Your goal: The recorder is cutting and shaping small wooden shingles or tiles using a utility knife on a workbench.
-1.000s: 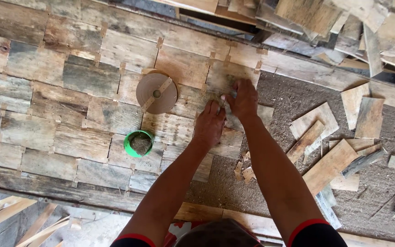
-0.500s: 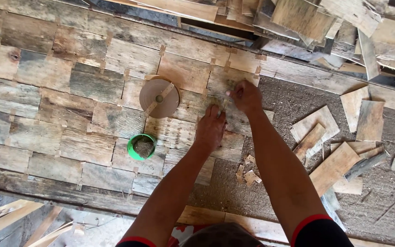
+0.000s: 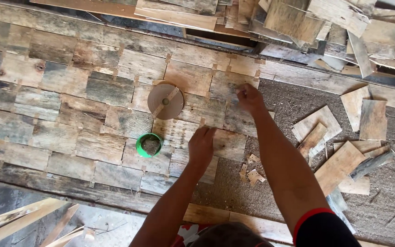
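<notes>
The weathered, grey-brown rectangular wood tiles (image 3: pixel 227 116) laid in staggered rows are the work in hand, and both hands rest on the right-hand edge of that patchwork. The left hand (image 3: pixel 202 145) lies palm-down with fingers extended and flat on a tile, holding nothing. The right hand (image 3: pixel 248 98), at about one o'clock from it, has its fingers curled and pinched over the joint between two tiles; whether it grips a small spacer there I cannot tell, as the fingers hide the spot.

Compared with a second ago, the hands have spread apart: the left has slid down and toward the person, while the right has stayed near the upper edge. The laid rows look unchanged.

At ten o'clock from the left hand sits a round tan cardboard disc with a wooden strip across it (image 3: pixel 165 101); at nine o'clock stands a small green round container (image 3: pixel 149 145). At four o'clock, small pale wood chips (image 3: pixel 251 170) lie on the coarse grey-brown surface (image 3: pixel 289 98), with loose tan wood offcuts (image 3: pixel 339 164) beyond at three o'clock.
</notes>
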